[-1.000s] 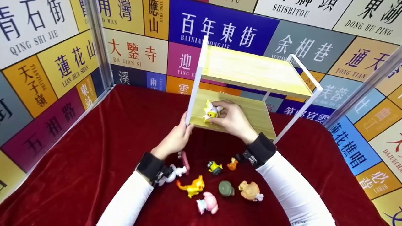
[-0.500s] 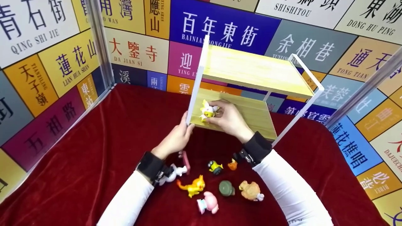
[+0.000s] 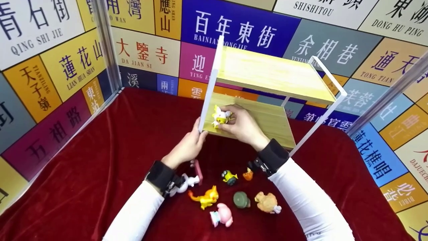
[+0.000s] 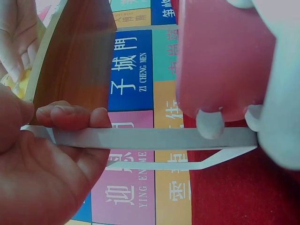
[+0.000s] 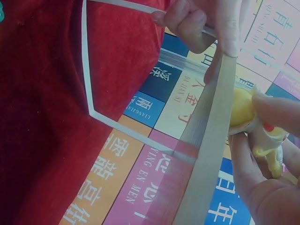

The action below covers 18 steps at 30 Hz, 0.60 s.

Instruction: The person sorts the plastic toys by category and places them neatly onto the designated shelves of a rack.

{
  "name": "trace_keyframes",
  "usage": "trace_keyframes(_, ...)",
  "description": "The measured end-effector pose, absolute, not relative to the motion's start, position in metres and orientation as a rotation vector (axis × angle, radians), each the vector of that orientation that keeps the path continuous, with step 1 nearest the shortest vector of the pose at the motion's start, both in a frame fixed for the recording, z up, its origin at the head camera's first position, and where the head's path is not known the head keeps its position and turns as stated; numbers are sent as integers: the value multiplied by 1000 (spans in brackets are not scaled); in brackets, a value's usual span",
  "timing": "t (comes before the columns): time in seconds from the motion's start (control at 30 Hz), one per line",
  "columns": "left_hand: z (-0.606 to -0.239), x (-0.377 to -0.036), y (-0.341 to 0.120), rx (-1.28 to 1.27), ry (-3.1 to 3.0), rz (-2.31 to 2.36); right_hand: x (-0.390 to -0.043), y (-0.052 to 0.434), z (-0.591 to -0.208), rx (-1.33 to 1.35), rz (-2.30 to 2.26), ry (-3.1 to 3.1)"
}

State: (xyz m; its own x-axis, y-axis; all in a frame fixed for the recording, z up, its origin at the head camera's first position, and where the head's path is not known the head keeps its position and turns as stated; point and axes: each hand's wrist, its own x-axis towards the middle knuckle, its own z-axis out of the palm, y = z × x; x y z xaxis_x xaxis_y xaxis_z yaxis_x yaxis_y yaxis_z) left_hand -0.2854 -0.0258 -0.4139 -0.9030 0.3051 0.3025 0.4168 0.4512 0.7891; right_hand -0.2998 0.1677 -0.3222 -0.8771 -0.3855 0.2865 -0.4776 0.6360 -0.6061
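Observation:
A two-tier rack stands on the red cloth, with a pale wooden upper board (image 3: pixel 271 72), a lower board (image 3: pixel 272 129) and white frame posts. My left hand (image 3: pixel 185 145) grips the near left post (image 3: pixel 209 92) down by the lower board; in the left wrist view, curled fingers (image 4: pixel 70 115) wrap that white bar (image 4: pixel 159 138). Between the thumb and fingers of my right hand (image 3: pixel 245 125) is a small yellow-and-white toy figure (image 3: pixel 220 117), upright at the lower board's left end. The right wrist view shows the figure (image 5: pixel 269 143) beside the board edge (image 5: pixel 213 122), partly covered by fingers.
Several toy figures lie on the cloth before the rack: an orange-yellow one (image 3: pixel 205 197), a pink one (image 3: pixel 221 215), a tan one (image 3: pixel 266 202), a dark green round one (image 3: pixel 240 200). A white one (image 3: pixel 189 182) sits beside my left wrist. Sign-covered walls (image 3: pixel 143 53) stand behind.
My right hand has shifted slightly left with the toy figure, towards the left post. The left hand keeps its grip on the post.

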Motion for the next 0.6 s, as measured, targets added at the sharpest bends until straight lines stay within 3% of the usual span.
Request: trace_keyframes(0.6, -414, -285, -25, -626, -2585, -1474, -290, 177, -320, 764, 820, -2688)
